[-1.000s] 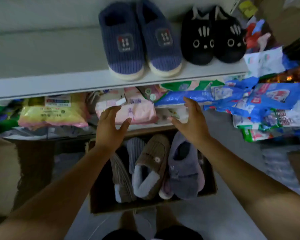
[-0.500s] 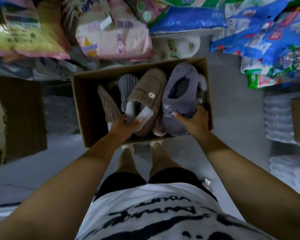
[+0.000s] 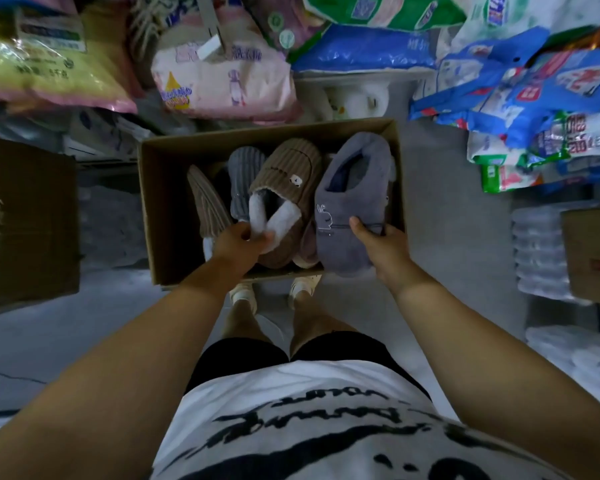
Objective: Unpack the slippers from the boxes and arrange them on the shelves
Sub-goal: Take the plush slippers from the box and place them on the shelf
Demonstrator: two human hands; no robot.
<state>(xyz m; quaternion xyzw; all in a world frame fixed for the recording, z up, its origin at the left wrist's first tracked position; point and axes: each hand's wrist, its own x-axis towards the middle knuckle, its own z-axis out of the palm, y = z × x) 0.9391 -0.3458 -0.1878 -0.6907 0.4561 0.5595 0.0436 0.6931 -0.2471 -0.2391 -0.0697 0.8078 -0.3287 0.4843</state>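
Cardboard box [image 3: 153,209], open, on the floor at centre frame, holding several slippers. Brown ribbed slipper [image 3: 284,178], bear patch, white fleece lining: centre of box; left hand [image 3: 238,242] pinched on its lining at the heel. Grey plush slipper [image 3: 350,188], rabbit embroidery: right side of box, near end raised over the box's near rim; right hand [image 3: 381,244] clamped around that end. Grey ribbed slipper [image 3: 243,178] and second brown slipper [image 3: 205,202]: left of box, on edge. Packaged goods [image 3: 222,81] piled along the upper frame.
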